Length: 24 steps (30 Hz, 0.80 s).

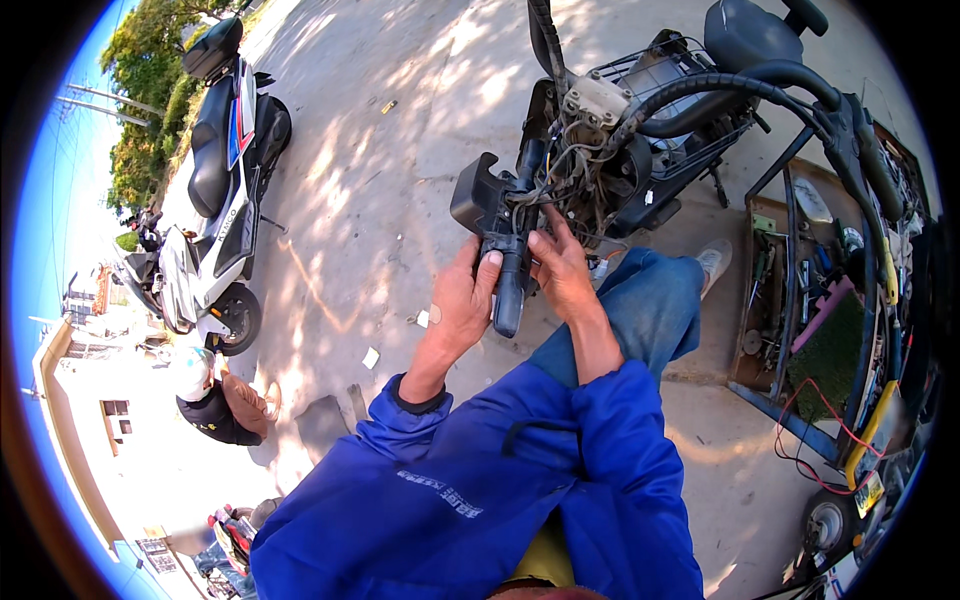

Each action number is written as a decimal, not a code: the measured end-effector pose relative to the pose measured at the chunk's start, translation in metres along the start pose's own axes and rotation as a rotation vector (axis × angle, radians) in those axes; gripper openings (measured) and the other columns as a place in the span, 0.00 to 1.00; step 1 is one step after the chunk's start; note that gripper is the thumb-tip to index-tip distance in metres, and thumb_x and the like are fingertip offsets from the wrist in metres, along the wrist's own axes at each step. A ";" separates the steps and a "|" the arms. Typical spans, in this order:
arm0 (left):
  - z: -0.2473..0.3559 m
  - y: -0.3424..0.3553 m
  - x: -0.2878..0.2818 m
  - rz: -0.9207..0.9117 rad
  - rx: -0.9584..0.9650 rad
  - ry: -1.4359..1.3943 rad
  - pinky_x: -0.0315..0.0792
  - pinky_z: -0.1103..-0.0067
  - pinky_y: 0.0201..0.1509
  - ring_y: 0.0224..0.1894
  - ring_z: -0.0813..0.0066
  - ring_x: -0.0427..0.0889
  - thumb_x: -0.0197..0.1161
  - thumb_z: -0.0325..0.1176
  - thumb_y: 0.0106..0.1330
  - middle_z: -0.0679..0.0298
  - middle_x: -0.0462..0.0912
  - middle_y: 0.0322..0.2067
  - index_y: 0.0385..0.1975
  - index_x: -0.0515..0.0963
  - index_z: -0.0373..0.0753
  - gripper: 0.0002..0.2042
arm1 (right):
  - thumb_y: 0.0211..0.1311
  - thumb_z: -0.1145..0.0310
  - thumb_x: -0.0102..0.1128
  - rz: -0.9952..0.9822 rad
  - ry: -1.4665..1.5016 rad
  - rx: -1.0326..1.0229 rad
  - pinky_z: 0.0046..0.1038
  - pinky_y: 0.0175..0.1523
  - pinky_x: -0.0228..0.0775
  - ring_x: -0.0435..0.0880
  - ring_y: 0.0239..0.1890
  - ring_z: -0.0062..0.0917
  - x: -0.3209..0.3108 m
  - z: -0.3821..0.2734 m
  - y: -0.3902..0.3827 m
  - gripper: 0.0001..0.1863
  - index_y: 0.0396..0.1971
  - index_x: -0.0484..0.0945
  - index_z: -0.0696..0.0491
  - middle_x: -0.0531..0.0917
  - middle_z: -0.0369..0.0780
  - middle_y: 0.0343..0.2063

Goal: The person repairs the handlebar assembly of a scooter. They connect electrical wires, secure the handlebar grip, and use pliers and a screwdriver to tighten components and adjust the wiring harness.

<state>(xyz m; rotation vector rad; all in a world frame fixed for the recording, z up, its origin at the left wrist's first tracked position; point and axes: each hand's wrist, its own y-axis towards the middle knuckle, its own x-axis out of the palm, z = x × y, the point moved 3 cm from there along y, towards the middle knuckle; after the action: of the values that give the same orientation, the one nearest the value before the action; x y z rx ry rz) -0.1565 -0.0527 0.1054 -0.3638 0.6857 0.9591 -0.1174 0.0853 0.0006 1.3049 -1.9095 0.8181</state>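
Head view showed the work partway along, as far as could be judged: a black handlebar grip [508,298] sat between the person's two hands, at the near end of a partly stripped bike [655,130], with a dark hooded piece [478,196] beside it. The left hand [458,298] was closed around the grip's side, thumb on top; the right hand [563,268] touched the other side, its fingers reaching up toward the wires, though whether it clamped anything could not be told. Opening up the front seemed done, since a tangle of wires [578,180] hung exposed. Sorting and covering those wires looked left to do, and whether any were joined was too small to tell. Tools lay in an open wooden box [741,352] on the right, apart from both hands.
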 end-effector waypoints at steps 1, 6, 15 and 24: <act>-0.003 0.000 0.001 -0.011 0.001 -0.037 0.77 0.67 0.39 0.33 0.55 0.87 0.55 0.41 0.78 0.48 0.84 0.31 0.61 0.71 0.32 0.21 | 0.68 0.65 0.67 -0.014 0.027 0.007 0.34 0.60 0.76 0.80 0.56 0.29 -0.001 -0.001 0.001 0.48 0.78 0.45 0.56 0.78 0.46 0.57; -0.003 0.001 0.006 -0.002 -0.011 -0.373 0.77 0.74 0.54 0.53 0.69 0.79 0.61 0.33 0.74 0.55 0.78 0.53 0.65 0.66 0.31 0.24 | 0.70 0.74 0.61 -0.031 0.089 0.042 0.33 0.64 0.73 0.79 0.59 0.28 -0.004 -0.007 0.004 0.42 0.78 0.49 0.55 0.78 0.43 0.59; 0.042 0.029 -0.036 0.323 0.511 0.160 0.67 0.63 0.66 0.65 0.52 0.71 0.72 0.30 0.59 0.54 0.75 0.60 0.56 0.76 0.37 0.23 | 0.66 0.79 0.59 -0.041 0.133 0.066 0.35 0.69 0.65 0.74 0.65 0.30 -0.013 -0.011 0.011 0.42 0.78 0.52 0.54 0.75 0.42 0.64; 0.100 0.092 -0.039 -0.294 0.582 0.692 0.71 0.65 0.56 0.51 0.57 0.77 0.76 0.36 0.55 0.61 0.82 0.42 0.39 0.86 0.38 0.14 | 0.68 0.76 0.61 -0.081 0.117 0.133 0.30 0.65 0.69 0.75 0.61 0.26 -0.012 -0.013 0.010 0.40 0.77 0.54 0.54 0.76 0.41 0.60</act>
<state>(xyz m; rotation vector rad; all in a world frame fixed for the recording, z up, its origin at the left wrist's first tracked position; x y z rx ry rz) -0.2124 0.0287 0.2062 -0.2613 1.4524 0.3025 -0.1215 0.1046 -0.0030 1.3733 -1.7244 0.9721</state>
